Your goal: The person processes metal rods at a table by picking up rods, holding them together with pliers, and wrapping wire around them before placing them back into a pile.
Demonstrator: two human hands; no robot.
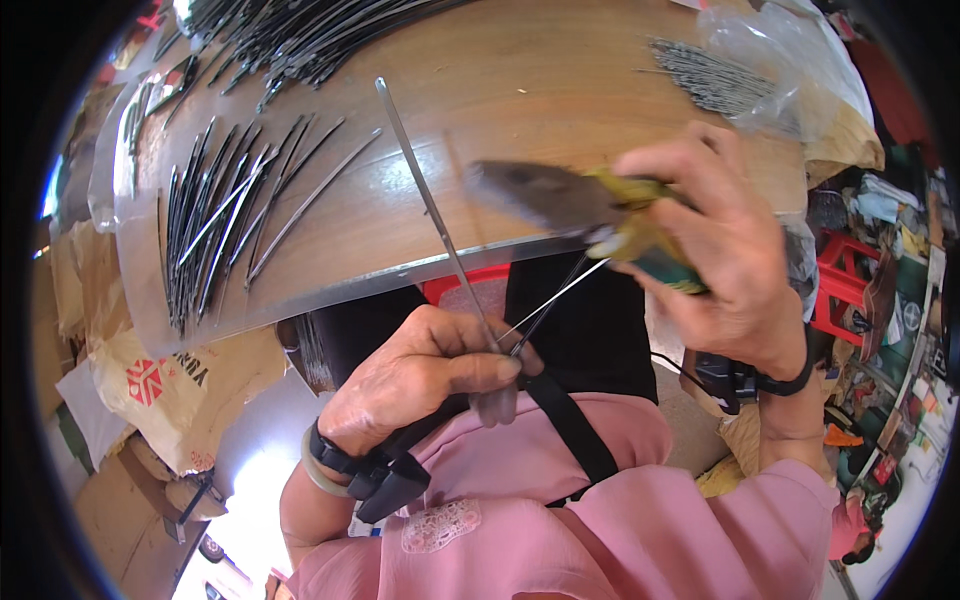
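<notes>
My left hand (pixel 430 375) is closed above my lap, its thumb and fingers pinching the lower end of a long, thin metal strip (pixel 418 185). The strip slants up and to the left over the table edge. From the same pinch a thin bright wire (pixel 560 297) runs up to the right toward my right hand (pixel 725 245). That hand is wrapped around the yellow-green handles of a pair of pliers (pixel 550 195). The dark jaws point left above the table's front edge and are blurred by motion. Whether the pliers or my fingers touch the wire's upper end, I cannot tell.
On the wooden table (pixel 560 100) lie a loose pile of dark metal strips (pixel 215 220) at left, a bigger heap (pixel 310 45) at the back, and thin grey wires (pixel 710 78) beside a clear plastic bag (pixel 790 50). A red stool (pixel 840 285) stands right; a paper sack (pixel 170 400) left.
</notes>
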